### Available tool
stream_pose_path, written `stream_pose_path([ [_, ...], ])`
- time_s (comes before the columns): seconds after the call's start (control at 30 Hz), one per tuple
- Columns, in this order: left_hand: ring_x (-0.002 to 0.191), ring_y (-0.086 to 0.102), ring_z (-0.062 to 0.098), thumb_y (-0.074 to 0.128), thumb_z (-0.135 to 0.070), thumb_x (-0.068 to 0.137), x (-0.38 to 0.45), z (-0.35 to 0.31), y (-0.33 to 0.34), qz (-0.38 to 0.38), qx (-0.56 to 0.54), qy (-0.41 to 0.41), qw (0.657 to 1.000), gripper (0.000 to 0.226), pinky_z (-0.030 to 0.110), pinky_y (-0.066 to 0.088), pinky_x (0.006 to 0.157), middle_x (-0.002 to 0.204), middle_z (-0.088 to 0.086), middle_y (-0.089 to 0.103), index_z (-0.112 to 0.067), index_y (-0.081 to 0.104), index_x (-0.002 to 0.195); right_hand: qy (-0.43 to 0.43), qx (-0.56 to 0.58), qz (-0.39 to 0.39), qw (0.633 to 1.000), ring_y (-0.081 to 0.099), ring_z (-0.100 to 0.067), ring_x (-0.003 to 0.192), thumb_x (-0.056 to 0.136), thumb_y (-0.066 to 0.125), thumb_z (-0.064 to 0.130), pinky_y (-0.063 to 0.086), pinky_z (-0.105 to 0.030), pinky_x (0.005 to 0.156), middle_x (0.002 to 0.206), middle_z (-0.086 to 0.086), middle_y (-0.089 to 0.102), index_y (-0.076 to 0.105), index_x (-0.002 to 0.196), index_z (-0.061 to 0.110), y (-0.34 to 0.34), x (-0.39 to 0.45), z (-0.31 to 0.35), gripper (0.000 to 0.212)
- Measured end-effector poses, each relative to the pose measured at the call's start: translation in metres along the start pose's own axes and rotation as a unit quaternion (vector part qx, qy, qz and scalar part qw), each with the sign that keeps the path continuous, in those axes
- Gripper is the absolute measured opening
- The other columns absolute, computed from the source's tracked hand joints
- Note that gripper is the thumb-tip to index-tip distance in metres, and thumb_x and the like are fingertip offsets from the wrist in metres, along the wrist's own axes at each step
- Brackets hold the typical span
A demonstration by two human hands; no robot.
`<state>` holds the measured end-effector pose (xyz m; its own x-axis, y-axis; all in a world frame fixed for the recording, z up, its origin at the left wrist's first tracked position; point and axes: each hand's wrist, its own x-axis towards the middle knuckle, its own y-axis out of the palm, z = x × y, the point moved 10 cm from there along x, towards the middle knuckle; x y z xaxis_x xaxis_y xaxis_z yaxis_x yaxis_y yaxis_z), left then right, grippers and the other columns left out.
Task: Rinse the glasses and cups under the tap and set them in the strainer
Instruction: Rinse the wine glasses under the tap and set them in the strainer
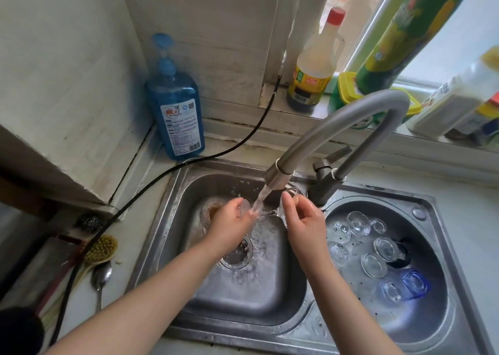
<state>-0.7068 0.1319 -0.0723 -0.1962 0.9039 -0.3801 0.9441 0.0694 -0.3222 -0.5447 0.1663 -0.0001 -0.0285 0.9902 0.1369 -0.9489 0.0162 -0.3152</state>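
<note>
My right hand (302, 219) pinches the rim of a clear glass (272, 211) under the tap (278, 176), my left hand (229, 217) curls around it (wet, slippery, fragile); I judge the rim safest.

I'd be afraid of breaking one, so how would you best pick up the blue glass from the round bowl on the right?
Probably by its side wall, coming from above. The blue glass stands mouth down among clear glasses in the strainer, so only its base and sides are free; the open side toward the strainer's near rim gives fingers room.
</note>
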Motion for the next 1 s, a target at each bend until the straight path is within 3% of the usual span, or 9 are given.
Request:
stream_pose_path([
  [0.13,0.085,0.061,0.021,0.042,-0.023,0.102,-0.012,0.012,0.034,0.032,-0.228,-0.129,0.965,0.022,0.033,0.053,0.071,0.094,0.007,0.060,-0.008,0.058,0.101,-0.071,-0.048,-0.007,0.996,0.035,-0.007,0.054,0.092,0.059,0.022,0.030,-0.017,0.054,0.055,0.005,0.036,0.039,0.060,0.014,0.001,-0.017,0.016,0.039],
  [0.23,0.099,0.062,0.021,0.039,-0.025,0.103,-0.013,0.007,0.035,0.016,-0.218,-0.116,0.969,0.020,0.040,0.055,0.085,0.101,0.005,0.061,-0.015,0.055,0.097,-0.081,-0.053,-0.018,0.995,0.035,-0.006,0.054,0.092,0.058,0.024,0.030,-0.015,0.054,0.055,0.006,0.036,0.039,0.060,0.018,-0.005,-0.023,0.020,0.038],
  [0.4,0.115,0.052,0.014,0.036,-0.033,0.102,-0.013,-0.006,0.033,0.054,-0.216,-0.059,0.973,0.036,0.036,0.050,0.096,0.120,0.000,0.053,-0.022,0.042,0.136,0.085,0.090,-0.038,0.992,0.030,-0.005,0.053,0.092,0.059,0.033,0.029,-0.018,0.052,0.054,0.011,0.034,0.039,0.059,0.018,-0.019,-0.025,-0.018,0.042],
  [0.5,0.107,0.057,0.014,0.041,-0.044,0.099,-0.014,-0.007,0.032,0.061,-0.229,-0.060,0.970,0.028,0.029,0.055,0.080,0.116,0.001,0.056,-0.030,0.048,0.121,0.200,0.191,-0.059,0.959,0.028,-0.007,0.049,0.096,0.057,0.030,0.028,-0.018,0.047,0.052,0.004,0.032,0.038,0.059,0.021,-0.014,-0.030,-0.052,0.042],
  [0.63,0.062,0.050,0.007,0.053,-0.049,0.090,-0.013,0.003,0.022,0.045,-0.260,-0.100,0.959,0.039,0.018,0.043,0.053,0.079,0.000,0.054,-0.017,0.059,0.113,0.282,0.298,-0.036,0.911,0.020,-0.007,0.038,0.099,0.048,0.027,0.017,-0.021,0.042,0.043,0.007,0.025,0.031,0.057,0.021,0.011,-0.035,-0.079,0.045],
  [0.7,0.055,0.045,0.006,0.055,-0.052,0.087,-0.012,0.010,0.018,0.035,-0.237,-0.121,0.963,0.039,0.018,0.040,0.048,0.070,-0.003,0.051,-0.016,0.061,0.103,0.319,0.309,-0.029,0.895,0.020,-0.007,0.036,0.098,0.049,0.028,0.017,-0.026,0.047,0.043,0.007,0.024,0.032,0.058,0.021,0.019,-0.039,-0.091,0.044],
  [0.8,0.052,0.049,0.007,0.058,-0.053,0.085,-0.012,0.020,0.016,0.014,-0.247,-0.149,0.957,0.038,0.018,0.042,0.045,0.066,-0.003,0.056,-0.015,0.061,0.090,0.409,0.326,-0.018,0.852,0.025,-0.007,0.036,0.097,0.053,0.030,0.028,-0.023,0.049,0.044,0.005,0.029,0.039,0.064,0.020,0.034,-0.052,-0.113,0.038],
  [0.9,0.053,0.059,0.008,0.060,-0.037,0.088,-0.018,0.023,0.028,0.053,-0.380,-0.188,0.904,0.024,0.017,0.048,0.043,0.069,-0.001,0.064,-0.013,0.061,0.092,0.484,0.312,-0.021,0.817,0.033,-0.008,0.037,0.095,0.056,0.032,0.038,-0.020,0.045,0.047,0.004,0.038,0.046,0.064,0.018,0.045,-0.064,-0.128,0.036],
  [1.0,0.062,0.069,0.013,0.052,-0.018,0.096,-0.024,0.023,0.041,0.092,-0.520,-0.212,0.822,0.020,0.020,0.055,0.048,0.081,0.007,0.070,-0.004,0.061,0.106,0.499,0.220,-0.007,0.838,0.038,-0.007,0.040,0.096,0.054,0.035,0.036,-0.018,0.041,0.051,0.004,0.044,0.054,0.071,0.015,0.044,-0.068,-0.140,0.032],
])
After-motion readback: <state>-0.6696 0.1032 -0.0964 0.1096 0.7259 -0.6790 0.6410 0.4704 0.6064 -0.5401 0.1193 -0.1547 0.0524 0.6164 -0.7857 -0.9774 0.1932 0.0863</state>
